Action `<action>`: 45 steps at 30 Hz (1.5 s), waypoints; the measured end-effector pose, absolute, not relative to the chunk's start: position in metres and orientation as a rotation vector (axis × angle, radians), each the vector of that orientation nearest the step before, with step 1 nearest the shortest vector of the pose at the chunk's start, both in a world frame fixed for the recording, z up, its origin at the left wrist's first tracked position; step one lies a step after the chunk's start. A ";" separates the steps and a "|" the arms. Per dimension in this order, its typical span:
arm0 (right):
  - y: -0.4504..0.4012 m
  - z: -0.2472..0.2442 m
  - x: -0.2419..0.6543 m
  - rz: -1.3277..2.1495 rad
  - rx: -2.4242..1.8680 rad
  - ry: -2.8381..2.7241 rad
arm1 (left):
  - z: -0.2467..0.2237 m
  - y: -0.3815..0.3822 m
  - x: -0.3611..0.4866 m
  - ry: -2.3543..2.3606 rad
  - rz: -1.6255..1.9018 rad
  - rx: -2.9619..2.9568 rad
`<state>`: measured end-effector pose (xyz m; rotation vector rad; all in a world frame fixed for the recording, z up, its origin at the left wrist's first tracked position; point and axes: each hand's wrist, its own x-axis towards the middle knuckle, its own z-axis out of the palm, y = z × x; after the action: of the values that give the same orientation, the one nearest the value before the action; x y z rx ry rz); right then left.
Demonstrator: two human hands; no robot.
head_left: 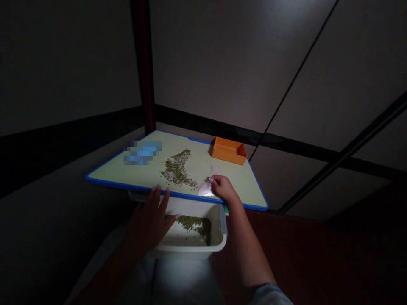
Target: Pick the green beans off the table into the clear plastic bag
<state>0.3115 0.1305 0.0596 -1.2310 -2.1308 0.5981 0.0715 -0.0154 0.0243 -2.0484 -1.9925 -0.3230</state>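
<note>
Facing dim panels, blue-edged tabletop

On a flat, pale board with a blue rim, small green and whitish grains lie between a pixelated blue patch at left and an open rectangular orange box at back right. Right of the grains, near the front edge, is a thin clear sheet; below that edge, a white rectangular tub contains green grains.

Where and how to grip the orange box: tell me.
Probably best: pinch the orange box by its near wall, coming from the near side and slightly above. It stands upright and open-topped, so that wall's upper edge is exposed; the right hand is closer.
</note>
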 end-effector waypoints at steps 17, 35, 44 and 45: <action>0.122 0.075 0.306 0.181 -1.638 -2.117 | 0.021 -0.015 0.070 -1.959 -0.350 -2.044; 0.118 0.077 0.307 0.099 -1.374 -2.446 | 0.021 -0.015 0.069 -1.958 -0.375 -2.064; 0.123 0.071 0.309 0.180 -1.307 -2.426 | 0.022 -0.015 0.069 -1.967 -0.358 -2.064; 0.123 0.071 0.309 0.183 -1.305 -2.420 | 0.022 -0.015 0.069 -1.967 -0.358 -2.066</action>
<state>0.3093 0.1230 0.0711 -1.3048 -2.4196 0.1831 0.0695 -0.0150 0.0218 -2.0656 -1.9672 -0.3585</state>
